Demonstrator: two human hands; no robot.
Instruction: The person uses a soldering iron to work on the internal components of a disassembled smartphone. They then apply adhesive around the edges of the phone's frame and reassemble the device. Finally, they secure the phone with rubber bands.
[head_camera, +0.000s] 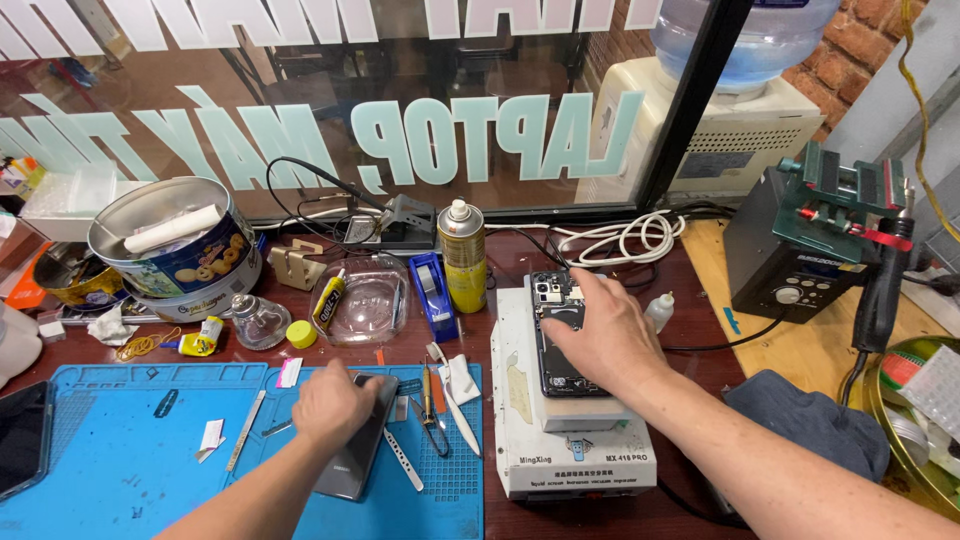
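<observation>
My right hand (605, 335) lies flat on an opened black phone (556, 300) that rests on a white heating-plate machine (520, 400). The phone's camera end points away from me. My left hand (335, 405) presses down on a grey phone part (352, 465) lying on the blue work mat (130, 460). Tweezers (428, 410), a thin metal pry tool (403, 460) and a white plastic stick (455, 405) lie on the mat just right of my left hand.
A yellow spray can (463, 255), a blue tape dispenser (432, 290), a clear glass dish (365, 300) and a round cookie tin (175, 250) stand behind the mat. A black hot-air station (800, 250) sits at the right, with white cables (625, 240) near the window. A dark phone (22, 435) lies at the mat's left edge.
</observation>
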